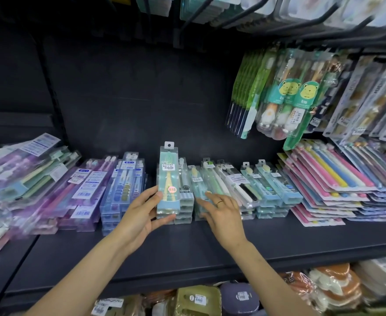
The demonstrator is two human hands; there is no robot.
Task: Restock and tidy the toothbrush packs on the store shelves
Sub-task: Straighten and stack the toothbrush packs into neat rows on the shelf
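A: Item, nearest: left hand [141, 210], thumb and fingers curled round one clear toothbrush pack [168, 179], holding it tilted up over the pile beneath. Pink round sticker on its front.

B: And the other?

A: Right hand [223, 213], fingers straight and spread, pressing flat on the next stack of clear packs [201, 190]. It holds nothing. One ring on it.

B: Where does the held pack belong?

A: By my reckoning, on the stack under it [182, 213], mid-shelf, touching it at the lower end. Not yet laid flat.

B: Count the piles along the shelf [187, 252].

A: Left to right: one loose heap of wide packs [23, 169], sliding and untidy; purple boxes [82, 190], two piles side by side; blue boxes [123, 188], one pile; then the clear packs, some five narrow stacks, though blur forbids an exact count; last, carded brushes [337, 179] fanned out at the right, too many to number.

B: Farther back?

A: Hanging packs [299, 96] on hooks, upper right, two showing bear faces; green ones [249, 92] beside them. The back panel [130, 87] behind the middle is bare, its hooks unfilled.

B: Progress?

A: Middle stacks look squared. The left heap and the fanned cards remain, and the empty hooks suggest restocking is well short of finished.
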